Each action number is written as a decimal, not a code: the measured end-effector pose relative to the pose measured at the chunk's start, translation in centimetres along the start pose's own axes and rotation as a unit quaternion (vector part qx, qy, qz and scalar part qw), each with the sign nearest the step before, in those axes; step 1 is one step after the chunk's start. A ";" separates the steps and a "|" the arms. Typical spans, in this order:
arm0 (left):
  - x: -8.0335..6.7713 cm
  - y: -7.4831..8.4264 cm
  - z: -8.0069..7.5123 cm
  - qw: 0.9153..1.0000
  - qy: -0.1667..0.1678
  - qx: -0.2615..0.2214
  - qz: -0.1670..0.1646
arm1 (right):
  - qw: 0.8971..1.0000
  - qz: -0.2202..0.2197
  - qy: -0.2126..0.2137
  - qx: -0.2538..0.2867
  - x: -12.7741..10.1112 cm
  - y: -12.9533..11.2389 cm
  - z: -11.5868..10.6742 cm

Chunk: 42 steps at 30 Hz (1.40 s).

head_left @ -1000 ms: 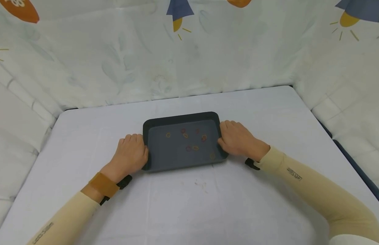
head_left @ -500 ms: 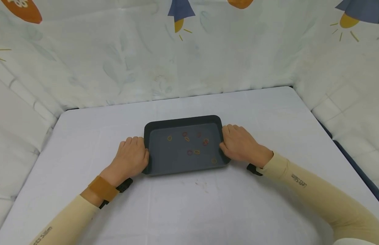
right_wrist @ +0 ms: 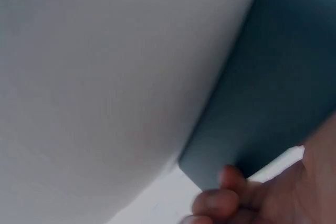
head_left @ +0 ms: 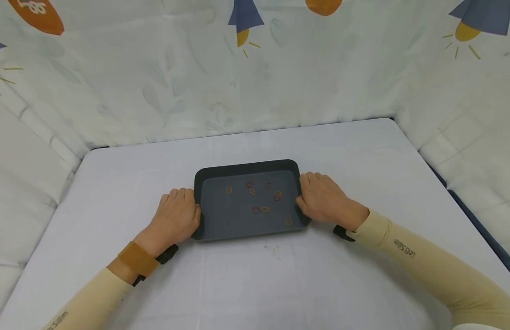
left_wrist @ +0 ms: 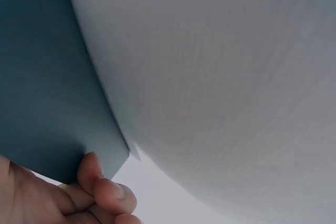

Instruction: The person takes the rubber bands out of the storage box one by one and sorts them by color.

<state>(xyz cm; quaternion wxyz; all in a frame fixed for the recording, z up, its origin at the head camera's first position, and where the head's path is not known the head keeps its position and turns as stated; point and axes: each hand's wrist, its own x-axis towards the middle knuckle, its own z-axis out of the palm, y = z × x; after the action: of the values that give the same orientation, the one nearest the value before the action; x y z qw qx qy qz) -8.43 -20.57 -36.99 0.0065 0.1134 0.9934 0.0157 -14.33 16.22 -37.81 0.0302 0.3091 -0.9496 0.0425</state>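
Note:
A dark grey rectangular tray point(head_left: 230, 224) lies between both hands in the head view, with several small red and yellow rings, like rubber bands point(head_left: 265, 209), scattered on its floor. My left hand point(head_left: 177, 215) grips the tray's left end, thumb at the rim. At the opposite end my right hand point(head_left: 322, 197) holds the rim in the same way. Curled fingers point(left_wrist: 113, 195) show against the tray's outer wall in the left wrist view. The right wrist view shows fingers point(right_wrist: 215, 203) at the other end wall. Whether the tray's bottom touches the table cannot be told.
A white cloth covers the table point(head_left: 246, 284), with faint brownish marks point(head_left: 273, 251) in front of the tray. Behind the table hangs a pale printed curtain point(head_left: 189, 82), close to its far edge.
The tray and both hands have shifted slightly toward the person, lower in the head view. The head view itself has also shifted a little. Both hands keep their hold, and the rings stay scattered alike.

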 end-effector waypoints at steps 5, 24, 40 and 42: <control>0.3 0.0 -0.3 1.000 -0.021 -0.011 -0.013 | 0.999 0.006 -0.028 0.026 0.3 0.4 -0.3; 2.2 -0.5 -0.1 0.998 0.010 -0.048 -0.050 | 0.970 0.014 0.057 0.236 1.5 1.9 -3.3; 1.6 0.2 0.2 0.999 0.018 -0.014 -0.042 | 0.942 -0.116 0.026 0.315 2.3 -0.3 -0.7; 1.5 0.3 0.2 0.999 0.016 -0.013 -0.040 | 0.941 -0.118 0.013 0.318 2.4 -0.4 -0.6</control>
<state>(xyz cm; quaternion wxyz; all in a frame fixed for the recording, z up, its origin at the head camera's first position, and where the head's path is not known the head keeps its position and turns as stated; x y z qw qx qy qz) -9.81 -19.97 -37.15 -0.0071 0.0732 0.9968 0.0300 -16.02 14.55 -36.96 -0.0521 0.4115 -0.8432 0.3421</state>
